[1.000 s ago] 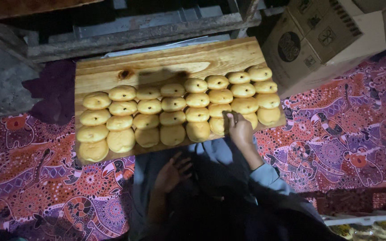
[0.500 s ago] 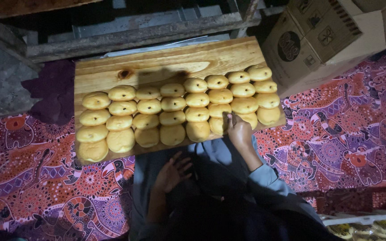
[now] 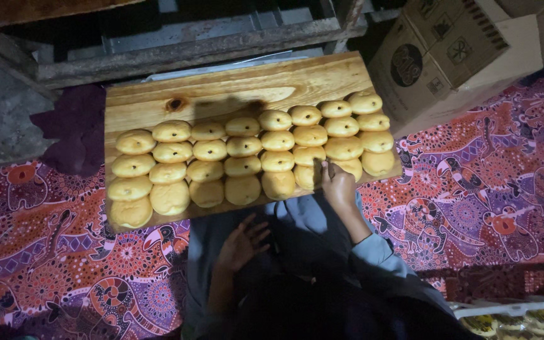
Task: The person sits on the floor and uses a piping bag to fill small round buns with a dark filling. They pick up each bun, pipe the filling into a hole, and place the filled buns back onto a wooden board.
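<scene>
At right hand: bun.

Dough buns: about 28. Wooden board: one. Cardboard boxes: two.

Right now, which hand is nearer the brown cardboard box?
Right. The right hand rests at the wooden board's front edge, below-left of the brown cardboard box; the left hand lies farther left, in the lap.

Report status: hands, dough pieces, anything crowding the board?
Right hand on a front-row dough ball. Left hand open, empty, off the wooden board. Cardboard box close beside the board's right end.
</scene>
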